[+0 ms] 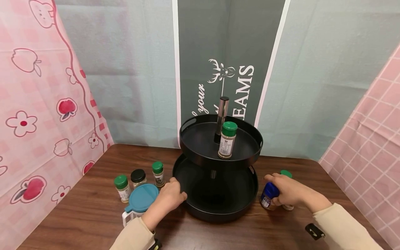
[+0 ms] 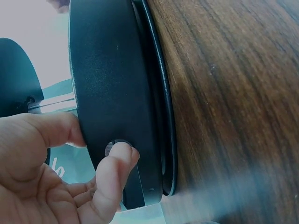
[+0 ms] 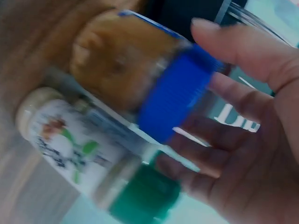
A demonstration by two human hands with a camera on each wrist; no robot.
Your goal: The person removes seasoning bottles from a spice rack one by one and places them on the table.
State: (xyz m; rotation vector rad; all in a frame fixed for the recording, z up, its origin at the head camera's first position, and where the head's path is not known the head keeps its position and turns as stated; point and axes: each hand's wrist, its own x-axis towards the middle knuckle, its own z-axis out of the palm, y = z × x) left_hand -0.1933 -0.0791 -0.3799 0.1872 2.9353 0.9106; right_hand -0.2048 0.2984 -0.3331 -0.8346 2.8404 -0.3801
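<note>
A black two-tier tray stand [image 1: 218, 211] stands mid-table on a central metal post. My left hand [image 1: 170, 196] pinches the lower tray's rim at the left; in the left wrist view, the thumb lies over the edge and a finger [image 2: 117, 163] is at the handle slot. At the stand's right, my right hand [image 1: 285, 189] is around the blue lid of a spice jar [image 1: 267, 201], thumb and fingers spread in the blurred right wrist view. Beside it is a green-lidded spice jar [image 3: 79, 144], near my fingertips. Another green-lidded spice jar [image 1: 226, 144] stands on the upper tray.
Left of the stand are two green-lidded jars [image 1: 123, 192], [image 1: 159, 177], a black-lidded jar [image 1: 138, 177] and a white-handled container with a teal lid [image 1: 143, 198]. Cloth curtains [image 1: 125, 86] hang behind the wooden table [image 1: 78, 194] and at both sides.
</note>
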